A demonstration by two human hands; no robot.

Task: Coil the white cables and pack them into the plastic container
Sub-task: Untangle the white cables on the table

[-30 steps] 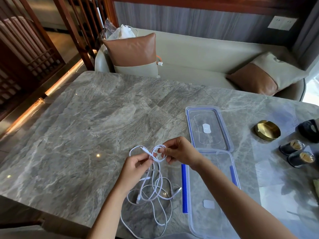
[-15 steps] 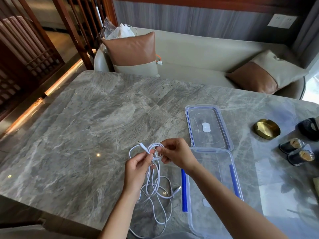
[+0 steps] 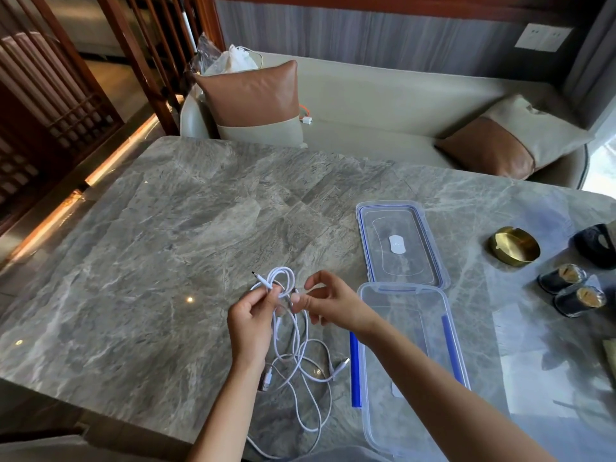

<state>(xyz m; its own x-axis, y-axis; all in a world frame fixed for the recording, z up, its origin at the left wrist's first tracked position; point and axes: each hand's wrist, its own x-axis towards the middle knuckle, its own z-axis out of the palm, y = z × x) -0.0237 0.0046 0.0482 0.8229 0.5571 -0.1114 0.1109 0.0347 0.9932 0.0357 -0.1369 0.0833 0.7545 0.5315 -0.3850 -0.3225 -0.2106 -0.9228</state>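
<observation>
Head view, hands pinching white cables

One marble worktop, one plastic container, one lid
Also counted: one left hand, one right hand, one brass ashtray, two small dark cups, two cushions; the tangled white cables cannot be numbered.

Thin white cables lay in a loose tangle near the near edge of the grey marble table, a small coil raised at the far end. Just right of them, a clear rectangular plastic container with blue clasps stood open. Its clear, blue-rimmed lid lay flat against the container's far end.
</observation>
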